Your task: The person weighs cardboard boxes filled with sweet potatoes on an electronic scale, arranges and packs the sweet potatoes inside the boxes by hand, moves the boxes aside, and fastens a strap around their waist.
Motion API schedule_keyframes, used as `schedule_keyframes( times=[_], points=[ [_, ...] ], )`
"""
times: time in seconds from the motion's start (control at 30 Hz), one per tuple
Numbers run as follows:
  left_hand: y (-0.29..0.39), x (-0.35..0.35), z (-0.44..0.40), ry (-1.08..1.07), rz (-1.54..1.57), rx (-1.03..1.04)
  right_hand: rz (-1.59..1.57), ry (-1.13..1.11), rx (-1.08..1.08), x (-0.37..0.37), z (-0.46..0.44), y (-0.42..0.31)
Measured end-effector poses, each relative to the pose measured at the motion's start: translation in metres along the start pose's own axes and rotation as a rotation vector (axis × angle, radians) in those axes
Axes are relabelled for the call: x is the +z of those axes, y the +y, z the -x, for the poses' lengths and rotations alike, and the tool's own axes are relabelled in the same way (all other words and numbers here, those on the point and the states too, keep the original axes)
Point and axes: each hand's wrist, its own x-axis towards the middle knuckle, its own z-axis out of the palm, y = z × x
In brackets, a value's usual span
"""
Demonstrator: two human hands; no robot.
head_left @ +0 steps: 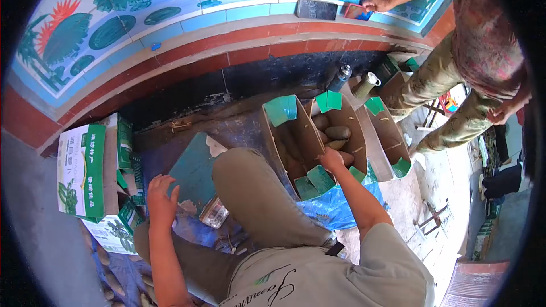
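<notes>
My right hand (pixel 333 161) is closed at the wall between two open cardboard boxes, apparently gripping its edge; its fingertips are partly hidden. The right of these, a cardboard box (pixel 357 131) with green flaps, holds several radish-like roots (pixel 338 132). The left cardboard box (pixel 273 136) has more elongated roots in its shadowed inside. My left hand (pixel 163 195) hangs in the air with fingers apart and nothing in them. It is nearest to a white and green printed carton (pixel 82 170) on the left.
Another open box (pixel 392 136) stands to the right. Two bottles, a dark one (pixel 341 77) and a green one (pixel 367 84), are behind. Another person (pixel 489 51) stands at right, touching a phone (pixel 357 11) on the ledge. Loose roots (pixel 114 284) lie lower left. A plastic tub (pixel 214 213) sits near my knee.
</notes>
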Motion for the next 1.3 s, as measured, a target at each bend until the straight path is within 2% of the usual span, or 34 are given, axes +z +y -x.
schedule_keyframes(
  times=[0.37, 0.47, 0.6, 0.7, 0.77, 0.93, 1.03, 1.3],
  points=[
    [-0.002, 0.002, 0.000, -0.017, 0.027, -0.005, 0.154, 0.010, -0.077, -0.003, -0.002, 0.007],
    [0.001, -0.001, 0.000, -0.018, 0.019, 0.004, 0.043, -0.075, -0.100, -0.022, 0.009, 0.005],
    [0.001, 0.001, 0.000, -0.011, -0.002, 0.013, -0.067, 0.010, -0.113, -0.043, 0.005, 0.028],
    [0.000, 0.001, 0.001, -0.005, -0.010, 0.019, 0.104, 0.389, -0.054, -0.052, 0.005, 0.060],
    [0.002, 0.000, 0.001, -0.003, -0.010, 0.016, 0.327, 0.444, 0.091, -0.056, -0.005, 0.088],
    [0.002, -0.002, 0.002, -0.012, -0.016, 0.012, 0.274, 0.491, 0.319, -0.072, 0.009, 0.147],
    [-0.002, 0.000, 0.005, -0.012, -0.006, 0.007, 0.208, 0.352, 0.472, -0.065, 0.011, 0.175],
    [0.004, -0.001, 0.004, -0.020, -0.044, -0.001, 0.246, 0.360, 0.441, -0.066, 0.015, 0.158]
  ],
)
